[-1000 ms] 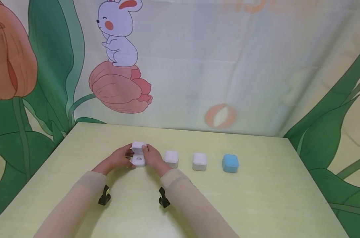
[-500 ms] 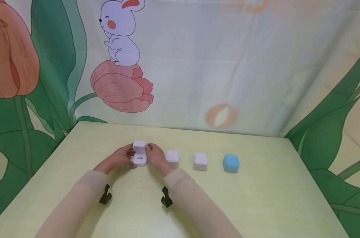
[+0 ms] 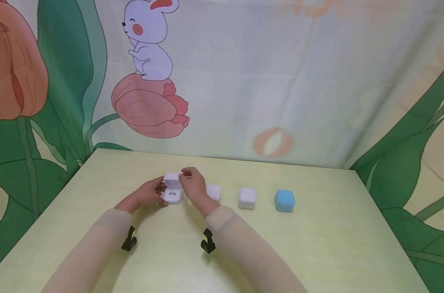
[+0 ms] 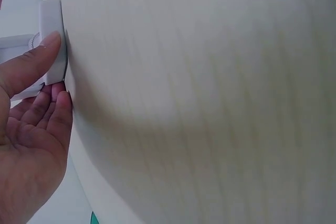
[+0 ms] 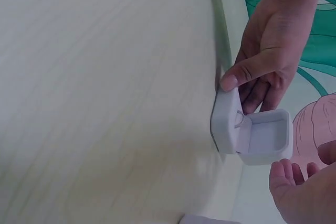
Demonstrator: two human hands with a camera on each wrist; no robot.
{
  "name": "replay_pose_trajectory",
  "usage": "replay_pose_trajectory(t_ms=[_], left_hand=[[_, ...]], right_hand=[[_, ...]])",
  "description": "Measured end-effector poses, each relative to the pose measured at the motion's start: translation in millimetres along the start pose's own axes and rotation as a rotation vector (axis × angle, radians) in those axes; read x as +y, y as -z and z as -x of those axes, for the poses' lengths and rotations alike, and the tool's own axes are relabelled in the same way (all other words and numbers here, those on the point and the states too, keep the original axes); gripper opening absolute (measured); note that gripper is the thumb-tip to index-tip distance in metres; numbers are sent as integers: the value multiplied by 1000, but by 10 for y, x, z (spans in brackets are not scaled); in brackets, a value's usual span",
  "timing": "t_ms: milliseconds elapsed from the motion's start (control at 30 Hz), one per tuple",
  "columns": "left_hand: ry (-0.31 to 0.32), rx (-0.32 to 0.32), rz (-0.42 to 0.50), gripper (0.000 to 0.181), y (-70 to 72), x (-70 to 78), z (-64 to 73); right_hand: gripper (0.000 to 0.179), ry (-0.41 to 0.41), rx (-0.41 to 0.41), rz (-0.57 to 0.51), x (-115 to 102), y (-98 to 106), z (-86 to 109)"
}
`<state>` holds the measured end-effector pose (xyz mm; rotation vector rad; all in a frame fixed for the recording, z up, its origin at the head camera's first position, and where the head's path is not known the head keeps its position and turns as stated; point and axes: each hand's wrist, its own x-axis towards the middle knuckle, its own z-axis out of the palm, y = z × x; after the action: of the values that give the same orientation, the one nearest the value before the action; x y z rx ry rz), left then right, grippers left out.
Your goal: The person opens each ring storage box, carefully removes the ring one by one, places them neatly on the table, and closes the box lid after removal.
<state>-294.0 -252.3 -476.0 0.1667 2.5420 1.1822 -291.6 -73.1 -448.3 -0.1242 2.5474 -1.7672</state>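
Note:
A white ring box [image 3: 174, 199] stands with its lid [image 3: 172, 179] raised on the left half of the table, and a ring [image 5: 240, 119] sits in its slot. My left hand [image 3: 147, 193] holds the base from the left; in the left wrist view the thumb of that left hand [image 4: 34, 135] presses the front while its fingers lie at the side. My right hand [image 3: 194, 186] is at the lid's right upper edge. In the right wrist view the fingers of this right hand [image 5: 310, 192] are loosely bent beside the lid, thumb apart, gripping nothing.
A closed white box [image 3: 214, 193] is partly covered by my right hand. Farther right stand another closed white box [image 3: 247, 198] and a blue box [image 3: 284, 200], in a row on the pale table [image 3: 328, 232]. A printed cloth [image 3: 222, 81] hangs behind the table.
My right hand has let go of the box's right side and moved up and slightly right, its fingers lifting. My left hand keeps its hold, and the lid remains raised.

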Motion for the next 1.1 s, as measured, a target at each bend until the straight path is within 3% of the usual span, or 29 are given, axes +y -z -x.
replay_pose_trajectory(t_ms=[467, 1100], left_hand=[[1, -8, 22, 98, 5, -23, -14], [1, -16, 22, 98, -10, -6, -18]], right_hand=[[26, 26, -56, 13, 16, 126, 61], [28, 72, -136, 46, 218, 24, 151]])
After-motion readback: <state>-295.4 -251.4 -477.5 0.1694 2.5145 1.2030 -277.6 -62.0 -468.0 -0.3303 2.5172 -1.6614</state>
